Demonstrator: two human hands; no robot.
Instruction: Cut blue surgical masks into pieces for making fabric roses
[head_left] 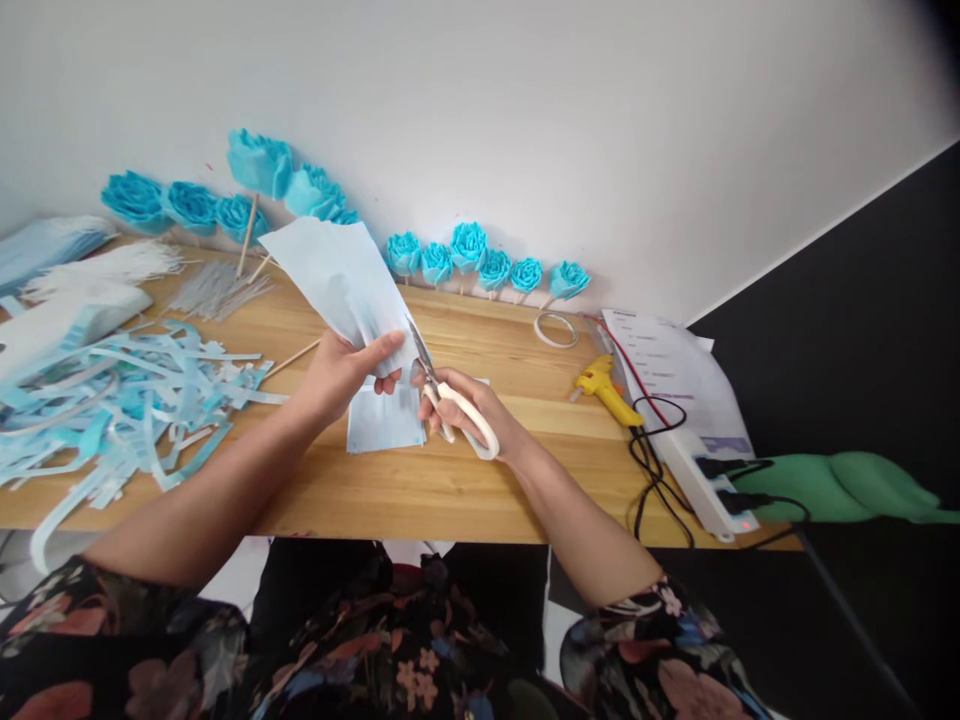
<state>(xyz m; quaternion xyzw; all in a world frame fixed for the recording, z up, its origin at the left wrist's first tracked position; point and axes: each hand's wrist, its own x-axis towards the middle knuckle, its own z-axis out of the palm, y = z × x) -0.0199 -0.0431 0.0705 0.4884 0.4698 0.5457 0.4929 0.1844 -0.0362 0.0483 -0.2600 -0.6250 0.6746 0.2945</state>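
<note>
My left hand (349, 370) pinches a pale blue sheet (341, 270), thin and paper-like, lifted above the wooden table. In my right hand (469, 405) is a pair of scissors (469, 415) with white handles. Their blades point up and away, against the sheet's right edge; whether they are cutting into it I cannot tell. Below my hands, another pale blue piece (385, 422) lies on the table, partly hidden by my left fingers.
Blue paper flowers (469, 246) on sticks line the wall. Cut strips (150, 390) heap on the left beside white wire-like pieces (217, 290). To the right are a tape roll (556, 330), a yellow glue gun (606, 388), printed sheets (667, 360) and a power strip (709, 495) with black cables.
</note>
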